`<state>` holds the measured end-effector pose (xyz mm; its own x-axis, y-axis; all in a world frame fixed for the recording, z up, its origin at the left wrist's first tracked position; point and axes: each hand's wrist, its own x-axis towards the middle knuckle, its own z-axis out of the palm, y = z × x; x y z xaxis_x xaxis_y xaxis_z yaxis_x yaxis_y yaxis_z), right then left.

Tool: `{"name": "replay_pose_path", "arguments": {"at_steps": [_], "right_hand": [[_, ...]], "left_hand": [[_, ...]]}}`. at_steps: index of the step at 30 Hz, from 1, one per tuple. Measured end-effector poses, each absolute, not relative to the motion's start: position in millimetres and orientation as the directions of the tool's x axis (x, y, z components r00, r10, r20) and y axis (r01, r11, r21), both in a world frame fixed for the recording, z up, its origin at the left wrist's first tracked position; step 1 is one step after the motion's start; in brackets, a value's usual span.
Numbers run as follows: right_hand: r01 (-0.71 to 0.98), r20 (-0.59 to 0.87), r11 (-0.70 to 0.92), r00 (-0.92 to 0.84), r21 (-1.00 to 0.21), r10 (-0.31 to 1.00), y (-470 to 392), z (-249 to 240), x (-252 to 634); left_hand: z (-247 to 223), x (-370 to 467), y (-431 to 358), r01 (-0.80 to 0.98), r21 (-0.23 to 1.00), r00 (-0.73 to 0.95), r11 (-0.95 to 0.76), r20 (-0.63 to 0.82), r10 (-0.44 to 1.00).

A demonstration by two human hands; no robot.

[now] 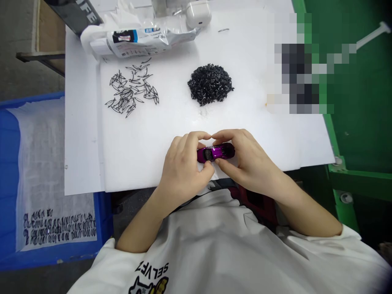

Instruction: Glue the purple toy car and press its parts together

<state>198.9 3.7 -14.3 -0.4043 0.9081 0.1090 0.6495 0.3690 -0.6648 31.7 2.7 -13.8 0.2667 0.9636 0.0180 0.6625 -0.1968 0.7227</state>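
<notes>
A small glossy purple toy car (217, 152) lies between my hands near the front edge of the white board (137, 151). My left hand (188, 165) has its fingers curled round the car's left end, thumb at its lower side. Round the right end curls my right hand (245, 157), with fingertips at the upper side and thumb below. The index fingertips nearly meet above the car. Beyond the hands sits a heap of small black pieces (210, 84). Thin black loop-shaped pieces (125, 96) are scattered to its left.
A white plastic packet (137, 43) and a white earbud case (199, 14) lie at the back. Lower left, a blue crate (9, 196) holds a white sheet (55, 163) with rows of dark pieces. A green frame (361, 175) stands at right; part there is pixelated.
</notes>
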Motion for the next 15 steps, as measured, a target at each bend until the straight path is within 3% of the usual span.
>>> {"name": "replay_pose_path", "arguments": {"at_steps": [8,12,15], "right_hand": [[0.581,0.085,0.429,-0.524,-0.692,0.848,15,-8,221],[0.637,0.139,0.502,-0.531,-0.585,0.836,14,-2,219],[0.748,0.19,0.455,-0.418,-0.482,0.888,1,12,223]], "left_hand": [[-14,15,5,0.615,0.761,0.345,-0.207,-0.024,0.938],[-18,12,6,0.501,0.853,0.268,-0.148,0.01,0.964],[-22,13,5,0.446,0.883,0.225,-0.148,0.049,0.973]]}}
